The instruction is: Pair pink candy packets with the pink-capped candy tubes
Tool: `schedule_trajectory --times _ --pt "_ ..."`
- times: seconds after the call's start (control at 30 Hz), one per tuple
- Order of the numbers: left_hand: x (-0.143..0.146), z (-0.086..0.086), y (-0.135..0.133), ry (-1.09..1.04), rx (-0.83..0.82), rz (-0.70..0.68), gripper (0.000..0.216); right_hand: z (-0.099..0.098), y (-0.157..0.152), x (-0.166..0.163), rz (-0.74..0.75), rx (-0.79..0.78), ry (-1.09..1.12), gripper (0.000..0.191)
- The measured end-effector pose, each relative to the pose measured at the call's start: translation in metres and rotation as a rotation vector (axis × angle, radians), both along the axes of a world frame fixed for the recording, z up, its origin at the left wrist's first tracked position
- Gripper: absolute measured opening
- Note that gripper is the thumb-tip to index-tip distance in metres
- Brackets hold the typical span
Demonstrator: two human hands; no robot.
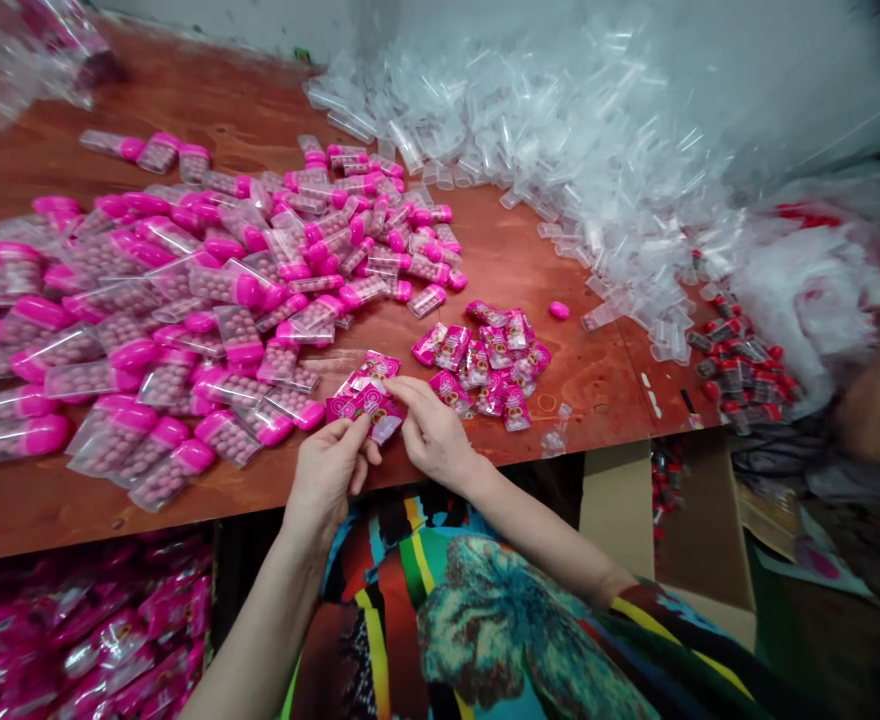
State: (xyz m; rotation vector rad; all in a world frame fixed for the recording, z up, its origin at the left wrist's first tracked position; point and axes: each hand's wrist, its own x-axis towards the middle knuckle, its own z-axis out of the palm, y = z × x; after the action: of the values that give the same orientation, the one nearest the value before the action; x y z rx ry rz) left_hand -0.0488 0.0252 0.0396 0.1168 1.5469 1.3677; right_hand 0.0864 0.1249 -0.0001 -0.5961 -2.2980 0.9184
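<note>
Both of my hands are over the front edge of the reddish-brown table, close together around small pink printed packets (369,403). My left hand (333,462) is closed, its thumb and fingers pinching one of the packets. With its fingers bent together, my right hand (431,430) touches the upper right side of the same packets; its fingertips are partly hidden. Just beyond and to the right lies a loose pile of similar pink packets (494,345). On the left, near my left hand, are many clear containers with pink caps (241,335), filled with small pink balls.
Empty clear plastic tubes (560,130) are heaped at the back right. Small red-capped containers (747,365) lie at the right beside white plastic bags (807,280). Below the table are an open cardboard box (699,540) and a mass of pink packets (87,640). A single pink cap (558,310) lies apart.
</note>
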Motion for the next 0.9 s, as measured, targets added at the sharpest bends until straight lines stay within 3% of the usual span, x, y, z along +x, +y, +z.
schedule_trajectory --times 0.1,0.2,0.3,0.37,0.43,0.63,0.8,0.9 --pt "-0.003 0.003 -0.006 -0.011 0.015 0.0 0.043 0.0 0.003 -0.005 0.099 -0.125 -0.066 0.069" --pt "-0.007 0.007 -0.011 -0.007 0.036 0.032 0.042 0.0 0.001 -0.009 0.027 -0.265 0.013 0.053" --pt "-0.01 0.01 -0.01 -0.026 0.055 0.041 0.045 0.001 -0.001 -0.015 -0.055 -0.587 0.149 0.034" --pt "-0.009 0.01 -0.006 -0.041 0.074 0.031 0.048 0.003 0.0 -0.018 -0.03 -0.807 0.186 0.035" --pt "-0.007 0.009 -0.001 -0.039 0.108 0.027 0.05 0.006 0.002 -0.022 0.004 -0.905 0.213 0.04" --pt "-0.004 0.002 0.014 -0.005 0.173 0.058 0.04 0.012 0.01 -0.027 -0.047 -0.786 0.241 0.028" --pt "-0.01 -0.001 0.031 0.016 0.158 0.066 0.042 0.013 0.021 -0.032 -0.081 -0.576 0.145 0.023" --pt "-0.015 0.003 0.04 0.003 0.149 0.102 0.041 0.026 0.042 -0.033 -0.06 -0.396 0.015 0.026"
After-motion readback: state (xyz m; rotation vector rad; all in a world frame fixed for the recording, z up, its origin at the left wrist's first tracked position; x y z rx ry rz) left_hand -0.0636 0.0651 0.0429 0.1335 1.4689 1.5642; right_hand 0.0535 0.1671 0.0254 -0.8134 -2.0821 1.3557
